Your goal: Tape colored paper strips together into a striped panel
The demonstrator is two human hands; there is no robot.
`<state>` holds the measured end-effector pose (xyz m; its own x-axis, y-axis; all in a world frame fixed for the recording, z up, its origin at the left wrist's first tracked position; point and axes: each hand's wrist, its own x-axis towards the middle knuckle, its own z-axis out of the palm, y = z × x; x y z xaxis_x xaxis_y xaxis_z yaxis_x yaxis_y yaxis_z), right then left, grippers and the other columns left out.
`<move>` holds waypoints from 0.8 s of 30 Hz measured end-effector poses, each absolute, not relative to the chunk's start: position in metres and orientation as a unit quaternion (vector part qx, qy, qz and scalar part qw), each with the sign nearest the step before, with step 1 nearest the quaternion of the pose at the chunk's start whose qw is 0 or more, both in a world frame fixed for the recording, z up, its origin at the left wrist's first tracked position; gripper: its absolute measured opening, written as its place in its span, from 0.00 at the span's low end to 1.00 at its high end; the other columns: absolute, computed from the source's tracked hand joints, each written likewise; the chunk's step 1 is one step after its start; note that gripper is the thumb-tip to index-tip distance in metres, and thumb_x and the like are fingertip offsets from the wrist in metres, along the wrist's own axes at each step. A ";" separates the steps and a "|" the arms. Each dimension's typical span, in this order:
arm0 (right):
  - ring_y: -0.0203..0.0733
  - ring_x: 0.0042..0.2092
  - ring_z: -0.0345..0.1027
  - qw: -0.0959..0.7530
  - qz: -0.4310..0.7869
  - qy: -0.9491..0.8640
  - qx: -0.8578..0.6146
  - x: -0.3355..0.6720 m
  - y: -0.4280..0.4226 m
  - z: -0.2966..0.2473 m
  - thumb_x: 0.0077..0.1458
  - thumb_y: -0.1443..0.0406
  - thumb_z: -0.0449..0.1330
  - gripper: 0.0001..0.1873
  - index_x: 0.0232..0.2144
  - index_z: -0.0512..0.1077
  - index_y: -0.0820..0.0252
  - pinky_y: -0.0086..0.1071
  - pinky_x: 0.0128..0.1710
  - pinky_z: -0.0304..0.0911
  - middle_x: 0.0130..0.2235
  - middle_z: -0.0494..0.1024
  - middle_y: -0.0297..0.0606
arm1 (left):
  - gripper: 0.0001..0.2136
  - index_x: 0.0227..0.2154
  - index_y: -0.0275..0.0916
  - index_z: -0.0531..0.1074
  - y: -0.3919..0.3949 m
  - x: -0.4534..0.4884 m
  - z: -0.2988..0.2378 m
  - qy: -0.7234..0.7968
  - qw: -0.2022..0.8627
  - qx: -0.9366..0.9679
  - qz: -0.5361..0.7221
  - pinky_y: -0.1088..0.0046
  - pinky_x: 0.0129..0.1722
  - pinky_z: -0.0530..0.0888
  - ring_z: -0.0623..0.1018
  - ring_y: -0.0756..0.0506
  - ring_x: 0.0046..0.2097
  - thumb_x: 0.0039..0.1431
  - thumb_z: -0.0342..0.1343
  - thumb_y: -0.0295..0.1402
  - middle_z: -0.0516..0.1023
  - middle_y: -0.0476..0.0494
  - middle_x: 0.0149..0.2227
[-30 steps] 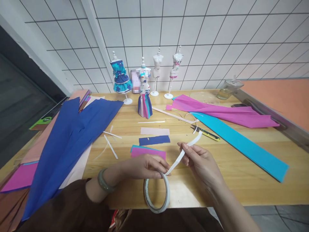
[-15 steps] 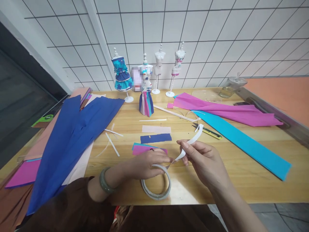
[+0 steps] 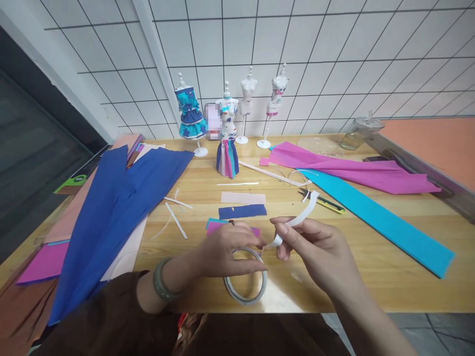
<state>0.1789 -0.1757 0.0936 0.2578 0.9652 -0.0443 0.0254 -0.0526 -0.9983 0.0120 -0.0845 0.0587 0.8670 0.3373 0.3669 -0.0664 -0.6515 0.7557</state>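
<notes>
My left hand (image 3: pixel 227 251) lies over a roll of double-sided tape (image 3: pixel 245 299) near the table's front edge, fingers at its far rim and thumb across its right side. Pinched between thumb and fingertips of my right hand (image 3: pixel 315 247) is a curled white strip of tape (image 3: pixel 305 211). The strip's lower end narrows toward the roll beside my left fingertips. Partly hidden behind my left hand are magenta and light-blue paper pieces (image 3: pixel 217 226). Beyond them lie a dark-blue piece (image 3: pixel 243 211), a pale pink piece (image 3: pixel 243 198) and a thin white strip (image 3: pixel 237 184).
Small mannequins stand at the back, one in a blue dress (image 3: pixel 190 111), one in a striped skirt (image 3: pixel 227 158). Blue crepe paper (image 3: pixel 137 198) lies left; magenta (image 3: pixel 345 165) and light-blue paper (image 3: pixel 378 222) lie right. A yellow cutter (image 3: pixel 326 203) and glass jar (image 3: pixel 354 138) are also right.
My left thumb has moved right across the tape roll. The strip in my right hand is curled more at its lower end. The whole view has shifted slightly.
</notes>
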 end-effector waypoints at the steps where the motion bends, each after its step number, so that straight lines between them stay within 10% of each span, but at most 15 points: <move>1: 0.34 0.20 0.65 0.540 0.432 -0.431 -0.580 0.178 -0.174 0.094 0.49 0.58 0.61 0.11 0.32 0.76 0.59 0.30 0.23 0.64 0.17 0.72 0.32 | 0.12 0.36 0.35 0.74 -0.086 0.013 0.057 0.089 0.407 0.877 0.239 0.69 0.40 0.69 0.74 0.46 0.35 0.52 0.57 0.37 0.78 0.40 0.31; 12: 0.33 0.22 0.68 0.556 0.441 -0.459 -0.534 0.172 -0.155 0.093 0.52 0.60 0.59 0.14 0.39 0.73 0.61 0.28 0.24 0.66 0.19 0.74 0.32 | 0.11 0.32 0.33 0.73 -0.095 0.017 0.045 0.281 0.614 0.717 0.173 0.81 0.17 0.69 0.69 0.55 0.22 0.55 0.52 0.37 0.73 0.46 0.27; 17: 0.39 0.29 0.72 0.544 0.346 -0.483 -0.592 0.203 -0.147 0.074 0.53 0.57 0.57 0.19 0.45 0.69 0.61 0.34 0.30 0.69 0.35 0.77 0.41 | 0.11 0.26 0.31 0.70 -0.092 0.019 0.050 0.274 0.708 0.631 0.159 0.80 0.16 0.70 0.69 0.55 0.21 0.52 0.55 0.36 0.74 0.44 0.28; 24: 0.51 0.43 0.69 0.120 -0.086 -0.601 -0.785 0.313 -0.144 0.028 0.56 0.65 0.48 0.17 0.45 0.70 0.61 0.39 0.37 0.64 0.44 0.75 0.48 | 0.11 0.26 0.32 0.67 -0.091 0.021 0.049 0.266 0.758 0.570 0.172 0.78 0.20 0.72 0.73 0.52 0.21 0.51 0.57 0.36 0.76 0.44 0.23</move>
<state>0.3126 -0.1441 0.0279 0.2617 0.9237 0.2799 0.9651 -0.2476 -0.0854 0.0206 -0.0908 0.0488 0.7995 0.5636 -0.2078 0.0429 0.2916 0.9556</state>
